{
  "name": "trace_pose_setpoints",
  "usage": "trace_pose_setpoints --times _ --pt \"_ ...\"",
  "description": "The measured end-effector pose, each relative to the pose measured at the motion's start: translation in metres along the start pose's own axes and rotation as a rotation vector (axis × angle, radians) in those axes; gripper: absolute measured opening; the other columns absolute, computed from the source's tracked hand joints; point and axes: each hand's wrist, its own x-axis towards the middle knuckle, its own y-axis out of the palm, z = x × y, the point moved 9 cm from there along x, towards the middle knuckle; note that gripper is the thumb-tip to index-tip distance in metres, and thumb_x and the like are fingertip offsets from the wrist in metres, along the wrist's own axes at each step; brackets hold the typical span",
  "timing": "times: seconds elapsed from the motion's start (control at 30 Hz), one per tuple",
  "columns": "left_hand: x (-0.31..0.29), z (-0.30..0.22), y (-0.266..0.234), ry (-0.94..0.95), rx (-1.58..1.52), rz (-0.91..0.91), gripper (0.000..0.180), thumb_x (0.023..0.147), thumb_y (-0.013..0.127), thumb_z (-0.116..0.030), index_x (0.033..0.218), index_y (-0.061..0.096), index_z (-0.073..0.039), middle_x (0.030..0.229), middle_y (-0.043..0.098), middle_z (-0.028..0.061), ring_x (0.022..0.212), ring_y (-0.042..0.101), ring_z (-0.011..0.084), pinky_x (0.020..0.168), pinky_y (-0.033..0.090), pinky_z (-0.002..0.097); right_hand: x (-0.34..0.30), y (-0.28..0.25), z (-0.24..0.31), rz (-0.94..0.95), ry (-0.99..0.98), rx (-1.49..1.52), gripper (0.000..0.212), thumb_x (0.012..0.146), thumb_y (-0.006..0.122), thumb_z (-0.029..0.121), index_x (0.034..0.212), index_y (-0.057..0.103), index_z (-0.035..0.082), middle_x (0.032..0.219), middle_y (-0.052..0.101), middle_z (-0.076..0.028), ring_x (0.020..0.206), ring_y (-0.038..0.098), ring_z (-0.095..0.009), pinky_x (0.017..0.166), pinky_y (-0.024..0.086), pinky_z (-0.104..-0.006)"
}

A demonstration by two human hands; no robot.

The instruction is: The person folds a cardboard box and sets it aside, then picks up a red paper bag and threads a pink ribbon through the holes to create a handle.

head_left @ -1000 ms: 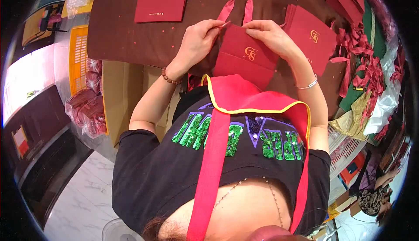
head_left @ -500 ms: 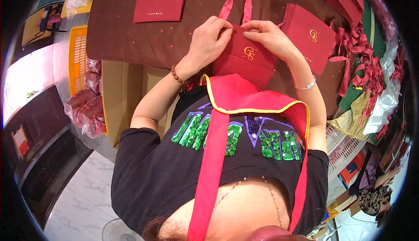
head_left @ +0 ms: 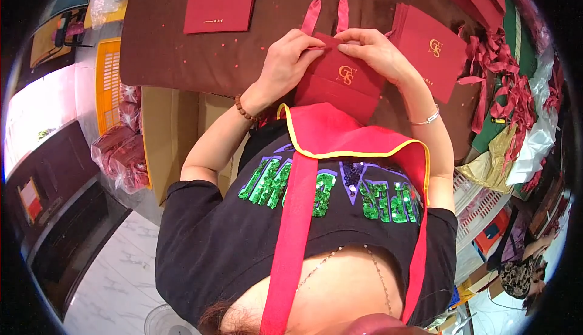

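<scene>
A dark red paper gift bag (head_left: 347,95) with a gold emblem lies flat on the table in front of me. My left hand (head_left: 293,56) pinches the left part of its top edge between thumb and fingers. My right hand (head_left: 371,53) grips the same edge a little to the right, thumb on the near face. Two ends of a red ribbon handle (head_left: 343,14) stick out beyond the bag, between my hands. To the right, a pile of matching bags (head_left: 428,53) sits close to my right wrist.
More finished-looking bags (head_left: 220,4) lie at the far left of the brown-covered table (head_left: 176,56). Loose red ribbons (head_left: 501,74) heap at the right, beside folded red pieces (head_left: 477,1). An open cardboard box (head_left: 173,135) and a yellow crate (head_left: 109,80) stand left. Another person (head_left: 519,277) is at the lower right.
My left fingers have shifted slightly along the bag's top edge and bend it a little. My right hand stays nearly in place.
</scene>
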Motion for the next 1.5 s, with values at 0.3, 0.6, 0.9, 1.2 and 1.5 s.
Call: trace_pose_setpoints --times 0.3,0.6,0.9,1.2,1.5 --pt "-0.002 0.005 0.000 -0.148 -0.014 0.053 0.017 0.080 0.064 -0.015 0.091 0.065 -0.002 0.081 0.063 0.0123 0.073 0.061 0.0257 0.065 0.048 0.0321 0.002 0.000 -0.003 0.007 -0.022 0.005 0.035 0.084 0.057 0.015 0.111 0.057 -0.006 0.096 0.062 -0.007 0.089 0.055 -0.012 0.082 0.042 -0.0245" --pt "0.002 0.010 -0.004 -0.154 -0.022 -0.013 0.017 0.086 0.057 -0.017 0.091 0.063 -0.002 0.080 0.062 0.0143 0.073 0.061 0.0288 0.062 0.048 0.0335 -0.001 0.000 0.000 0.005 -0.012 0.002 0.033 0.083 0.056 0.014 0.109 0.058 -0.005 0.095 0.063 -0.007 0.087 0.056 -0.011 0.081 0.043 -0.0247" --pt "0.003 -0.011 -0.002 0.051 0.166 -0.008 0.012 0.084 0.058 -0.016 0.088 0.063 -0.006 0.076 0.062 0.0115 0.068 0.061 0.0289 0.057 0.048 0.0355 0.000 -0.002 -0.003 -0.005 -0.034 -0.003 0.036 0.083 0.055 0.016 0.112 0.057 -0.006 0.095 0.063 -0.009 0.088 0.057 -0.013 0.081 0.044 -0.0249" --pt "0.011 -0.010 0.005 -0.047 0.220 0.065 0.012 0.080 0.056 -0.017 0.079 0.061 -0.006 0.073 0.060 0.0112 0.066 0.060 0.0300 0.058 0.048 0.0385 -0.002 0.001 0.001 0.015 -0.023 0.002 0.036 0.082 0.055 0.015 0.111 0.057 -0.006 0.095 0.063 -0.008 0.088 0.056 -0.012 0.081 0.043 -0.0246" --pt "0.001 0.022 0.003 -0.287 -0.046 0.142 0.017 0.083 0.058 -0.013 0.091 0.061 0.001 0.076 0.061 0.0065 0.070 0.054 0.0087 0.064 0.045 0.0244 -0.001 0.000 -0.006 0.013 0.012 0.101 0.034 0.083 0.055 0.014 0.111 0.057 -0.005 0.093 0.061 -0.005 0.086 0.054 -0.011 0.079 0.042 -0.0233"
